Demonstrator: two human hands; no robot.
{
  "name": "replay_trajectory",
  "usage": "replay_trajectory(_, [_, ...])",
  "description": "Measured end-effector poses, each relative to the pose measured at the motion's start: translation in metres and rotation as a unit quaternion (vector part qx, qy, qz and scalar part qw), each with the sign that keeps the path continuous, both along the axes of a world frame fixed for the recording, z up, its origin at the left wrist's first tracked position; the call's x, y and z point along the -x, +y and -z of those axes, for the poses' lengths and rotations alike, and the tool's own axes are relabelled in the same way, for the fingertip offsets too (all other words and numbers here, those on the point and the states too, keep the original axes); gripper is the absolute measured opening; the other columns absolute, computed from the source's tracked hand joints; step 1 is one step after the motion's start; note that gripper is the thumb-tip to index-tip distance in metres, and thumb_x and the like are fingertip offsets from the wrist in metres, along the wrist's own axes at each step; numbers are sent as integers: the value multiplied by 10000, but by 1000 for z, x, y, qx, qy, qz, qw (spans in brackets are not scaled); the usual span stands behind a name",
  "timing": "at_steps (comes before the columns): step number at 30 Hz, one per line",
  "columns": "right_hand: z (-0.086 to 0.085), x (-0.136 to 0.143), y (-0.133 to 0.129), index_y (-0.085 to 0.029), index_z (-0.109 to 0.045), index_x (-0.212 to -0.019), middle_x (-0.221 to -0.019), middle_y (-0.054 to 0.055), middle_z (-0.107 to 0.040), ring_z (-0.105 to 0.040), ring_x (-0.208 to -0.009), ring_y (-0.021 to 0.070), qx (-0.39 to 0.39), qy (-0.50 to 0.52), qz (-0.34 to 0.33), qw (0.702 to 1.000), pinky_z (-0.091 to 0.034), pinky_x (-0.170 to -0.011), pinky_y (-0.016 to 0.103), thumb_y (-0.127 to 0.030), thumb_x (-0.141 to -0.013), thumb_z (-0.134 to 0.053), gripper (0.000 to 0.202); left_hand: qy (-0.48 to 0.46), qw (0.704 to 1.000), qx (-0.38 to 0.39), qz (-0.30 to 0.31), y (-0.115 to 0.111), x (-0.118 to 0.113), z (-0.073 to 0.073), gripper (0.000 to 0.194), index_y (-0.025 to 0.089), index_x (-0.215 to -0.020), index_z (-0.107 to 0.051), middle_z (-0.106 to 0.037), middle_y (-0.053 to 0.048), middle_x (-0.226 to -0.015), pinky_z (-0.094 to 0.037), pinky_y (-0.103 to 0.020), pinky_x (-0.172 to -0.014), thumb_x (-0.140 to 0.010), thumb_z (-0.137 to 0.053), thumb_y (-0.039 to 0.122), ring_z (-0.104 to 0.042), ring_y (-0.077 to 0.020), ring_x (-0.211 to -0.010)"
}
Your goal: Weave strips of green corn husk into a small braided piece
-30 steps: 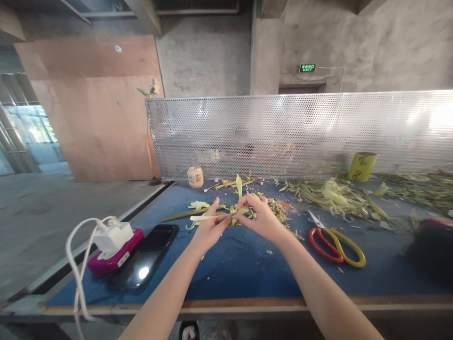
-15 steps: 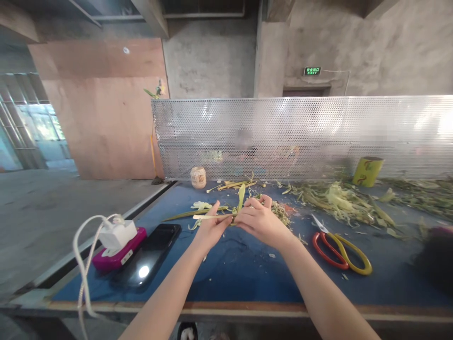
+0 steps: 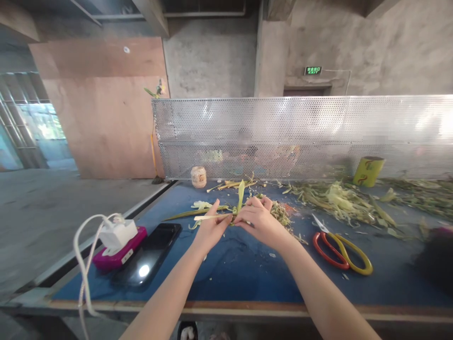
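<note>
Over the middle of the blue tabletop, my left hand pinches a thin pale plant stem, whose cut end sticks out to the left. My right hand has its fingertips closed on the same stem, close against my left thumb and fingertips. A green leaf stands up from the stem between the hands. What exactly lies under the fingertips is hidden. Behind the hands lie a long green stalk and a whitish flower-like scrap. A heap of small plant trimmings is partly covered by my right hand.
Scissors with red and yellow handles lie to the right. On the left are a black phone and a magenta power strip with a white charger. A twine roll, plant piles and a yellow-green can stand along the perforated metal screen.
Almost nothing differs. Both hands keep their grip on the stem, and the upright leaf has shifted very slightly.
</note>
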State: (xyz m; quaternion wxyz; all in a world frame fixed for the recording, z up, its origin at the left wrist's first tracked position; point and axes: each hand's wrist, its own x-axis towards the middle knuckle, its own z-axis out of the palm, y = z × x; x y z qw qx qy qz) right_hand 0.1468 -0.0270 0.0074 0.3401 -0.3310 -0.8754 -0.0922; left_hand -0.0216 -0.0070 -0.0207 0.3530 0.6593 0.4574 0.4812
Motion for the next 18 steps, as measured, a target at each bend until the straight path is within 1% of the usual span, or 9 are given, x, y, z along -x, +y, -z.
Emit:
replay_trajectory(3, [2,0,2,-232,-590,-748,-768,-10,-639,-412,-871,185,6,10,0,1000,-193,-771,367,-255,-817,-507,111,34,999,1,4,-4,-2,-4,514,120,-1161,-499,-667,-92,-889,-416,-337,-739,-728,-534,394,-592,-228,-776])
replay_trajectory(5, [3,1,4,-236,-597,-756,-773,-10,-643,-408,-859,185,-1,22,9,1000,-198,-758,362,-269,-817,-507,114,48,999,2,3,-6,-3,-6,532,117,-1187,-470,-660,-100,-932,-412,-334,-758,-737,-516,397,-586,-233,-831])
replay_trajectory(6, [4,2,4,-234,-600,-758,-771,-10,-644,-406,-854,186,-10,28,15,999,-197,-752,359,-271,-817,-508,115,58,998,1,3,-7,-3,-7,501,125,-1161,-496,-653,-105,-961,-407,-333,-774,-742,-504,399,-581,-236,-866])
replay_trajectory(9, [5,5,4,-216,-597,-769,-763,-6,-645,-402,-847,185,-43,39,37,998,-188,-739,353,-256,-812,-520,97,101,995,-18,-3,-7,-1,-8,334,164,-903,-648,-581,-112,-1121,-370,-333,-845,-749,-474,405,-520,-262,-1019])
replay_trajectory(12, [6,8,3,-196,-586,-752,-745,-1,-641,-401,-846,184,-59,42,50,996,-180,-738,351,-237,-804,-534,84,111,992,-51,-24,-7,-1,-10,289,179,-700,-677,-520,-102,-1201,-333,-326,-887,-737,-482,389,-406,-284,-1151])
replay_trajectory(13, [6,8,3,-192,-581,-726,-727,0,-636,-400,-846,185,-62,37,54,996,-177,-739,352,-230,-803,-535,97,102,993,-55,-26,-7,-1,-10,271,178,-704,-678,-557,-106,-1146,-338,-324,-877,-729,-495,377,-421,-281,-1134])
replay_trajectory(15, [6,9,3,-184,-565,-670,-685,3,-621,-398,-845,188,-62,6,58,996,-175,-737,355,-213,-804,-528,142,74,996,-44,-23,-7,-3,-9,272,164,-859,-663,-652,-96,-889,-371,-327,-811,-714,-520,344,-535,-260,-960])
replay_trajectory(16, [7,10,3,-180,-557,-652,-669,5,-613,-398,-843,189,-62,-13,59,996,-175,-735,357,-206,-806,-522,160,58,998,-33,-21,-7,-4,-9,336,146,-979,-623,-655,-65,-730,-387,-329,-759,-708,-531,323,-572,-242,-825])
replay_trajectory(18, [8,11,3,-176,-548,-642,-651,7,-596,-401,-837,187,-68,-49,62,994,-176,-738,362,-197,-820,-495,187,21,1000,-12,-13,-5,-5,-7,492,106,-1150,-507,-585,8,-517,-393,-322,-667,-690,-554,276,-554,-205,-605])
